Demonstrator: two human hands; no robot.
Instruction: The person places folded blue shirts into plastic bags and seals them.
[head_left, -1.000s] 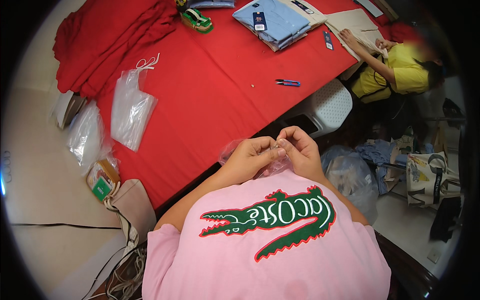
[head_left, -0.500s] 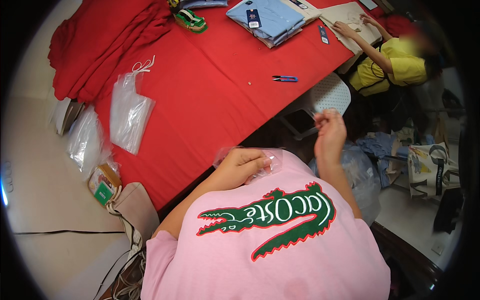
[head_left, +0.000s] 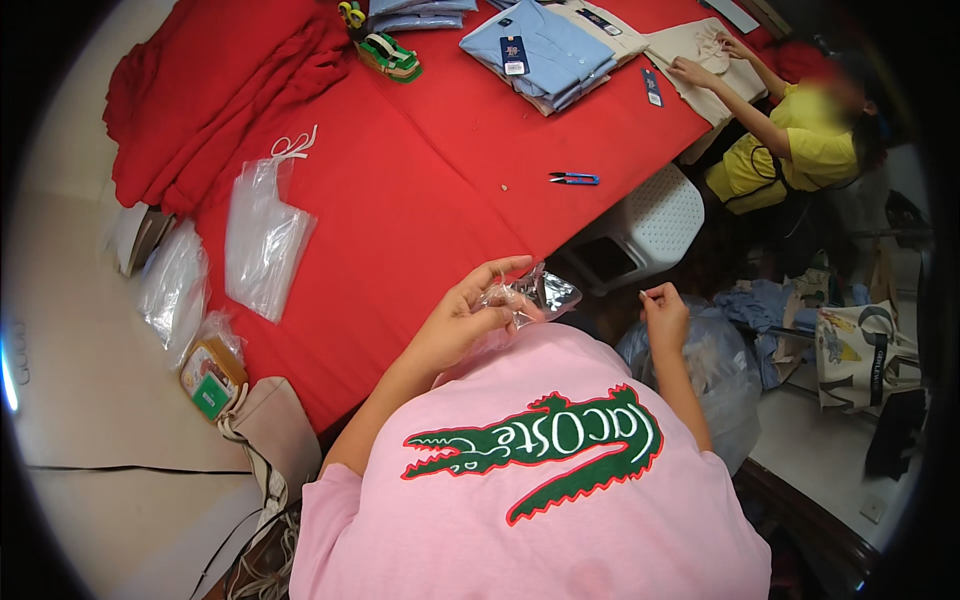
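Head view: left hand (head_left: 462, 318) pinched a crumpled clear bag (head_left: 533, 297) at the red table's (head_left: 400, 200) near edge, its long axis pointing right. Right hand (head_left: 664, 312), apart to the right, pinched something too small to identify.

Garment packing workshop, as I read it. Long red-covered table (head_left: 420, 200) is my landmark: folded tagged shirts (head_left: 545, 50) at its far end, clear polybags (head_left: 262, 235) on its left side, thread snips (head_left: 573, 179) near its right edge.
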